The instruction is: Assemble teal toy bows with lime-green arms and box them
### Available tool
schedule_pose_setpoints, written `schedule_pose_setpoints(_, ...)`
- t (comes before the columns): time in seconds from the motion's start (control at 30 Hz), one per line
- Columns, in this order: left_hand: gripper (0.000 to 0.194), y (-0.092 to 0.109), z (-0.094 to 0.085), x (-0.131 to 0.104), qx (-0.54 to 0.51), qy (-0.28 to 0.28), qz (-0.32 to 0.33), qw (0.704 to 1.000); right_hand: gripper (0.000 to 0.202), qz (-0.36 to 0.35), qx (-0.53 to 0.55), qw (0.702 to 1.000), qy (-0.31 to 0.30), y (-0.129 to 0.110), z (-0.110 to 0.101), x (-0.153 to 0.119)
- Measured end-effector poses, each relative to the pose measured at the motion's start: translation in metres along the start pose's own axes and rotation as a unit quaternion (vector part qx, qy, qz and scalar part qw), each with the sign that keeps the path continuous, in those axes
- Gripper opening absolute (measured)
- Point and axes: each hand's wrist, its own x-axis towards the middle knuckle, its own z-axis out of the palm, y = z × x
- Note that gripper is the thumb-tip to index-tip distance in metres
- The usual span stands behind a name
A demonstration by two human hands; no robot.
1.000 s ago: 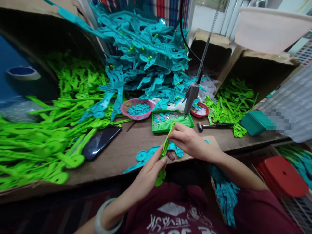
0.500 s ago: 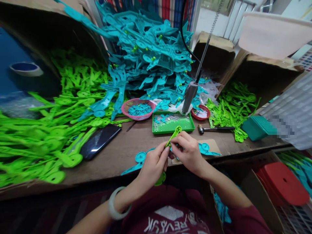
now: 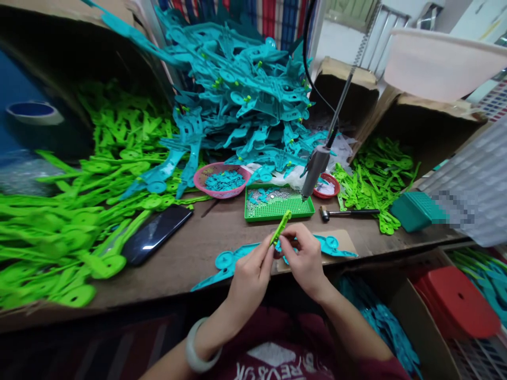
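My left hand (image 3: 252,272) is closed around a long, light-green plastic piece (image 3: 281,226), whose rounded upper end sticks up past the fingers. Close against it, my right hand (image 3: 306,257) has thumb and forefinger pinched together; what lies between those fingertips is hidden. Beneath the hands, a turquoise plastic piece (image 3: 225,260) lies on the table near its front edge. Its right-hand end rests on a piece of cardboard (image 3: 347,244). Both hands are above the table edge.
An electric screwdriver (image 3: 316,171) hangs over a green tray (image 3: 279,216) of small metal parts. Around stand a pink basket (image 3: 197,179), a red basket (image 3: 336,186), a hammer (image 3: 348,213) and a phone (image 3: 158,235). Green pieces (image 3: 79,227) and turquoise pieces (image 3: 245,89) are heaped behind.
The green piece has turned more edge-on, and its lower end no longer shows below my left hand. The screwdriver hangs slightly lower and further right. The view has shifted a little.
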Motion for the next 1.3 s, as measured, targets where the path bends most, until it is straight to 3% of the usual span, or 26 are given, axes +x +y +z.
schedule_pose_setpoints(0.1, 0.039, -0.002, 0.000, -0.004, 0.025, 0.004, 0.019, 1.000, 0.013, -0.063, -0.041, 0.997, 0.020, 0.002, 0.000, -0.001)
schedule_pose_setpoints(0.27, 0.039, -0.002, 0.000, -0.008, -0.005, -0.013, -0.024, 1.000, 0.013, -0.034, 0.009, 0.999, -0.035, 0.006, -0.004, -0.002)
schedule_pose_setpoints(0.43, 0.041, 0.002, 0.000, -0.012, -0.032, -0.019, -0.059, 0.998, 0.011, -0.055, 0.004, 0.998, -0.035, 0.009, -0.008, -0.001)
schedule_pose_setpoints(0.63, 0.039, -0.002, -0.001, -0.018, 0.008, -0.023, -0.018, 1.000, 0.012, -0.127, -0.061, 0.988, -0.065, 0.010, -0.012, 0.000)
schedule_pose_setpoints(0.77, 0.039, -0.010, 0.007, -0.024, 0.092, 0.011, 0.084, 0.992, 0.015, -0.061, -0.106, 0.991, -0.045, 0.000, -0.008, -0.006)
schedule_pose_setpoints(0.93, 0.042, -0.008, 0.016, -0.028, 0.123, 0.038, 0.125, 0.984, 0.011, 0.054, -0.043, 0.998, -0.012, -0.002, -0.001, -0.008)
schedule_pose_setpoints(1.03, 0.040, -0.002, 0.016, -0.029, 0.077, 0.038, 0.106, 0.991, 0.010, 0.084, -0.011, 0.996, -0.023, 0.003, -0.002, -0.008)
schedule_pose_setpoints(1.2, 0.040, 0.005, 0.016, -0.033, -0.003, -0.015, -0.003, 1.000, 0.010, 0.092, -0.009, 0.995, -0.035, 0.006, -0.005, -0.011)
schedule_pose_setpoints(1.3, 0.040, 0.005, 0.018, -0.035, -0.012, -0.010, -0.007, 1.000, 0.012, 0.092, -0.008, 0.995, -0.032, 0.005, -0.005, -0.013)
